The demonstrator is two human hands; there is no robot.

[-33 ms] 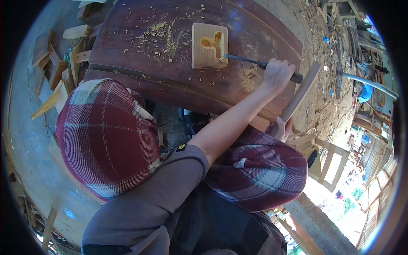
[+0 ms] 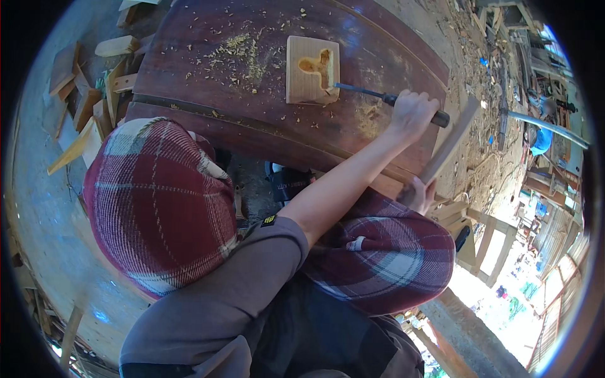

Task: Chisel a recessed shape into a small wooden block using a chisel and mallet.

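A pale wooden block (image 2: 312,82) with a rounded, branching recess cut into its face lay on the dark reddish-brown bench (image 2: 372,53), toward its far side. The thin blade of a dark-handled chisel (image 2: 364,91) reached the block's right edge, beside the lower end of the recess. The left hand (image 2: 413,114) was wrapped around the chisel's handle, its forearm crossing the lap from a grey sleeve (image 2: 220,283). Low on the right, the right hand (image 2: 419,194) grasped the lower end of a wooden bar (image 2: 449,140), which slanted up past the bench's end.

The bench top was scuffed and glossy in patches, with pale shavings (image 2: 244,53) strewn left of the block and dusty smears to its right. A long dark groove (image 2: 201,109) ran along its near side. Plaid cloth (image 2: 157,201) covered both knees below.

On the left, wood offcuts (image 2: 85,110) were heaped on a smooth bluish-grey floor (image 2: 57,214). To the right stretched rough brown ground (image 2: 463,72) littered with chips, then a pale pole (image 2: 548,127), a wooden frame (image 2: 502,246) and crowded clutter in glaring light.
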